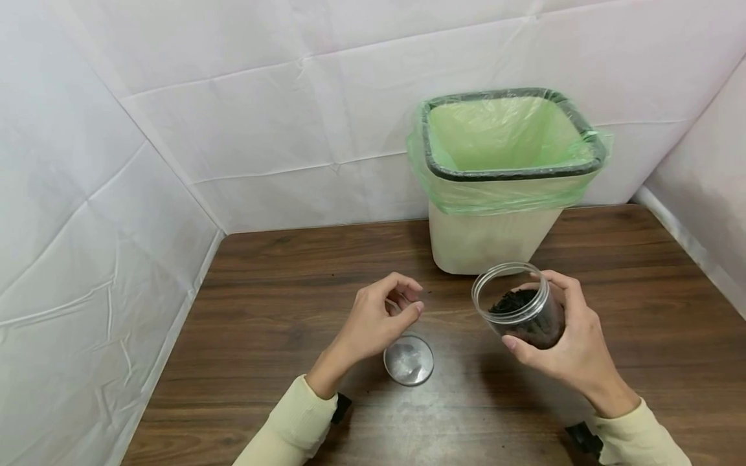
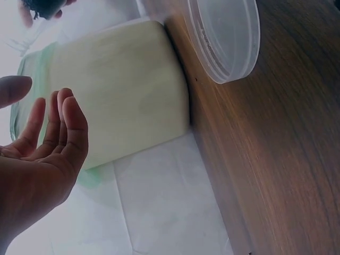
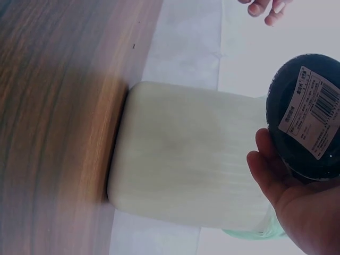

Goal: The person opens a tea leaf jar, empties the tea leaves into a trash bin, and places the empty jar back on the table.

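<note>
My right hand (image 1: pixel 574 343) grips a clear screw-neck jar (image 1: pixel 550 327), with the thumb on the near side and fingers round the far side. Dark, shredded dry stuff (image 1: pixel 514 304) fills the lower part of the jar, which tilts to the left above the table. A barcode label (image 3: pixel 313 111) shows on its base in the right wrist view. My left hand (image 1: pixel 379 315) hovers with loosely curled fingers and nothing between them. Just below it, a clear round lid (image 1: pixel 408 360) lies on the table.
A cream waste bin (image 1: pixel 489 239) stands at the table's back right, beyond the jar. Its green plastic liner (image 1: pixel 501 197) folds over the dark rim. White sheeting (image 1: pixel 262 129) hangs behind and at both sides of the brown wooden table (image 1: pixel 280 278). Tiny dark specks dot the wood.
</note>
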Action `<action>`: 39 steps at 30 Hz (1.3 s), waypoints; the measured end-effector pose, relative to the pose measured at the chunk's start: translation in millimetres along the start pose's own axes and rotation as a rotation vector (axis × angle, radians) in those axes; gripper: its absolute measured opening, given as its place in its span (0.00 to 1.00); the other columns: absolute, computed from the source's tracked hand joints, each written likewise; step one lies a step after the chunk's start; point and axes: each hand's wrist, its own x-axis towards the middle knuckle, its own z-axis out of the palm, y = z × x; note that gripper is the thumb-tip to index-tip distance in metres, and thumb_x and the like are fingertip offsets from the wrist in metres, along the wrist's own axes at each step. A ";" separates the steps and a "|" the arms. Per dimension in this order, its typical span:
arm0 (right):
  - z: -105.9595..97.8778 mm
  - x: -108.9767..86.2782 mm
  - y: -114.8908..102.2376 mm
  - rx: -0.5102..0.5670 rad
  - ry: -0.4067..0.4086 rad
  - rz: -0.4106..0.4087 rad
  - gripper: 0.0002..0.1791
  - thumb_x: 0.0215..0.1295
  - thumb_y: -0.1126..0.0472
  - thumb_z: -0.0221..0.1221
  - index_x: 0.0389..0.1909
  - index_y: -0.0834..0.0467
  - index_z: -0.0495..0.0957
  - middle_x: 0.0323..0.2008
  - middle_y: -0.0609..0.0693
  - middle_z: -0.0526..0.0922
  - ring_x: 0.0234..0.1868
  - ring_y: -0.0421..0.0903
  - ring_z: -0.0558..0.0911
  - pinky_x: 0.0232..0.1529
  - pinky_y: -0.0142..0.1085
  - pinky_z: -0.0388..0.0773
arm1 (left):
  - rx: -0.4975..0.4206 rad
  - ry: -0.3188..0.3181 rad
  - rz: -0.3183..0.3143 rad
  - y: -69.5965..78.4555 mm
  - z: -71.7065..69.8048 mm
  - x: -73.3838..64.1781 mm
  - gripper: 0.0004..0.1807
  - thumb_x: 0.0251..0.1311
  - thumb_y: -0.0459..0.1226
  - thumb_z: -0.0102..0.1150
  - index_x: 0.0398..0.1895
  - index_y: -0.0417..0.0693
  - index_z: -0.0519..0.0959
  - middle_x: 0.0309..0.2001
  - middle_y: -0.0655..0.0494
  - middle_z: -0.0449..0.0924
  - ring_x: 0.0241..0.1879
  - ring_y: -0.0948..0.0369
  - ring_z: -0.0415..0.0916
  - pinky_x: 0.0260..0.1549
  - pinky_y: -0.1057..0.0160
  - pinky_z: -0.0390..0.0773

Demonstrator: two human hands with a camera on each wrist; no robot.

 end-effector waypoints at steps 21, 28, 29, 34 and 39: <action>-7.5 4.9 -3.8 0.021 0.015 0.013 0.56 0.27 0.75 0.76 0.67 0.66 0.64 0.51 0.51 0.82 0.50 0.36 0.79 0.49 0.23 0.70 | -0.049 0.060 -0.025 5.8 -3.4 4.5 0.10 0.63 0.34 0.65 0.46 0.48 0.82 0.38 0.55 0.82 0.36 0.61 0.79 0.35 0.61 0.82; -8.9 6.5 -2.7 0.023 0.043 -0.018 0.56 0.25 0.74 0.76 0.66 0.68 0.65 0.50 0.54 0.83 0.51 0.37 0.79 0.48 0.22 0.69 | -0.073 0.072 -0.022 6.4 -4.0 7.4 0.10 0.63 0.33 0.65 0.47 0.48 0.81 0.37 0.55 0.82 0.36 0.62 0.79 0.35 0.63 0.82; -9.0 6.5 -2.8 0.021 0.045 -0.016 0.56 0.25 0.74 0.76 0.66 0.68 0.65 0.50 0.54 0.83 0.51 0.37 0.79 0.48 0.22 0.69 | -0.075 0.075 -0.020 6.6 -4.0 7.7 0.11 0.63 0.33 0.65 0.47 0.48 0.81 0.37 0.55 0.82 0.35 0.62 0.79 0.35 0.63 0.82; -9.3 6.5 -2.9 0.032 0.051 -0.005 0.55 0.25 0.75 0.77 0.65 0.68 0.66 0.51 0.53 0.83 0.50 0.38 0.80 0.47 0.22 0.70 | -0.089 0.081 -0.025 7.3 -4.2 8.1 0.11 0.63 0.33 0.65 0.47 0.47 0.81 0.37 0.54 0.82 0.35 0.61 0.79 0.35 0.63 0.82; -9.9 6.5 -3.0 0.048 0.059 0.000 0.54 0.26 0.78 0.76 0.65 0.68 0.67 0.51 0.55 0.83 0.49 0.38 0.81 0.44 0.22 0.72 | -0.112 0.085 -0.033 8.0 -4.0 9.5 0.10 0.64 0.33 0.65 0.48 0.47 0.81 0.37 0.53 0.82 0.36 0.60 0.80 0.37 0.60 0.83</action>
